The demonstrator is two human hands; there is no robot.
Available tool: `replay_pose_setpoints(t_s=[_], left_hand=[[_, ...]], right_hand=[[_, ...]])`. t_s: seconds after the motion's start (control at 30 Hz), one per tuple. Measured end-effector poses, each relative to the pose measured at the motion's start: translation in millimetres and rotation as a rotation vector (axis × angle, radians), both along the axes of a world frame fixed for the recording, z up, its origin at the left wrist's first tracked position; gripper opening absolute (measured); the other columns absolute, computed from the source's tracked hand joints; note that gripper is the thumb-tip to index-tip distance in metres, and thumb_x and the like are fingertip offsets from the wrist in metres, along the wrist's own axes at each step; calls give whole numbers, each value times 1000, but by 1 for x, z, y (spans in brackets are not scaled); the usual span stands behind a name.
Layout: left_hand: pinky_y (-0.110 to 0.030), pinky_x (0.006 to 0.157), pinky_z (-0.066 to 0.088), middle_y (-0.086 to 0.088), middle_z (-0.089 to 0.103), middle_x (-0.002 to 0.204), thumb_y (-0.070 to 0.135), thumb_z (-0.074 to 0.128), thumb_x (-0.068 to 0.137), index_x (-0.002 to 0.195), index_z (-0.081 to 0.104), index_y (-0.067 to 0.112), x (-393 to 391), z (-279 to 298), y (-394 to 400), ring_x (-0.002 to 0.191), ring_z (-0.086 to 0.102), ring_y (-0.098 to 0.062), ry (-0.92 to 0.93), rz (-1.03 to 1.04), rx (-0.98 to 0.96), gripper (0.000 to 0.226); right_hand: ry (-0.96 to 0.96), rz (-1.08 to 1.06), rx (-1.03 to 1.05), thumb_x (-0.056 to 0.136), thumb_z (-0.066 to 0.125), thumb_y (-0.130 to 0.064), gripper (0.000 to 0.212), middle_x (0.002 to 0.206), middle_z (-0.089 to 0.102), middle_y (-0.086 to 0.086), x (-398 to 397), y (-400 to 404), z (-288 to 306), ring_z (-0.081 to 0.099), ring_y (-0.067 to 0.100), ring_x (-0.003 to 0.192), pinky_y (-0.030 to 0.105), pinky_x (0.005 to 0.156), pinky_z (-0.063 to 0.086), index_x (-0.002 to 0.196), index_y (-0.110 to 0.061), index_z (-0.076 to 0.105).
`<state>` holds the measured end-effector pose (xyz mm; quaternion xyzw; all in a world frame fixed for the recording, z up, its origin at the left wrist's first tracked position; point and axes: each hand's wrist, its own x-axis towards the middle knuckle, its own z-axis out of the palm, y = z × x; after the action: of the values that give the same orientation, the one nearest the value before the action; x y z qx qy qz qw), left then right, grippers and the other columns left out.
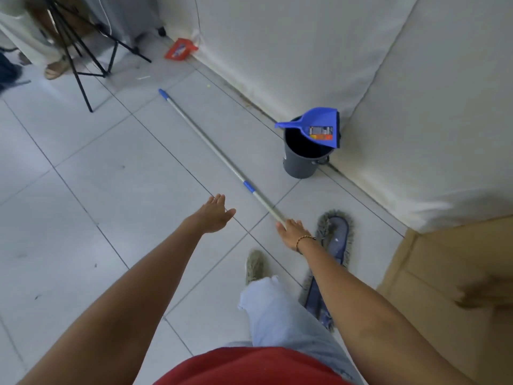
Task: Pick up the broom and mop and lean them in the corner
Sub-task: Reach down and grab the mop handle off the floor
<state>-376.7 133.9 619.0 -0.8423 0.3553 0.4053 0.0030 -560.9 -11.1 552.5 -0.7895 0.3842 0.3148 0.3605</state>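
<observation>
A flat dust mop lies on the white tiled floor. Its silver handle [211, 147] with blue bands runs from the far left down to my right hand. The grey-fringed blue mop head [337, 234] lies partly under my right forearm. My right hand [293, 230] rests over the lower end of the handle, fingers spread; whether it grips the handle is unclear. My left hand [215, 213] hovers open above the floor, left of the handle, holding nothing. No broom is in view.
A dark bucket [304, 159] with a blue dustpan [319, 126] on its rim stands by the white cloth-covered wall [361, 65]. A red dustpan [180, 49] lies far along that wall. A black tripod [83, 51] and another person's sandalled foot are at top left. A cardboard box [444, 273] is at right.
</observation>
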Motion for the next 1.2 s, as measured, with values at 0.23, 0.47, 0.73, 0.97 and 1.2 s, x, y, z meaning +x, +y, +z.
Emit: replay_pose_setpoints(t_s=[0.23, 0.47, 0.73, 0.97, 1.2], left_hand=[[-42, 115, 20, -21, 23, 155, 38, 30, 101, 147, 13, -4, 107, -3, -49, 144, 20, -30, 53, 89, -3, 64], [-42, 121, 9, -14, 5, 162, 39, 27, 102, 149, 4, -1, 182, -17, -76, 149, 4, -27, 107, 2, 59, 67], [-39, 117, 19, -13, 17, 160, 42, 29, 100, 151, 9, 7, 319, -47, -101, 144, 26, -29, 301, 335, -189, 65], [-40, 118, 18, -5, 35, 149, 41, 29, 101, 142, 32, 13, 406, -115, -140, 141, 27, -23, 717, 837, -265, 50], [-40, 121, 15, -4, 24, 159, 51, 30, 98, 149, 24, 13, 437, -258, -198, 148, 17, -27, 878, 1352, -349, 64]], right_hand=[[22, -6, 17, 99, 14, -47, 65, 153, 32, 14, 95, -56, -10, 18, 30, 145, 50, 116, 21, 142, -4, 32], [10, -138, 55, 98, 18, -49, 63, 144, 39, 21, 173, -73, -19, 31, 34, 137, 51, 111, 31, 138, -4, 37], [-65, -419, 93, 99, 22, -46, 62, 150, 33, 20, 305, -74, -45, 23, 33, 142, 50, 114, 27, 143, -3, 26], [30, -629, 115, 98, 21, -49, 65, 155, 23, 20, 353, -81, -98, 22, 34, 144, 48, 114, 24, 150, -12, 16], [95, -732, 125, 96, 37, -45, 62, 151, 33, 15, 363, -122, -214, 30, 29, 140, 45, 112, 30, 147, -9, 26]])
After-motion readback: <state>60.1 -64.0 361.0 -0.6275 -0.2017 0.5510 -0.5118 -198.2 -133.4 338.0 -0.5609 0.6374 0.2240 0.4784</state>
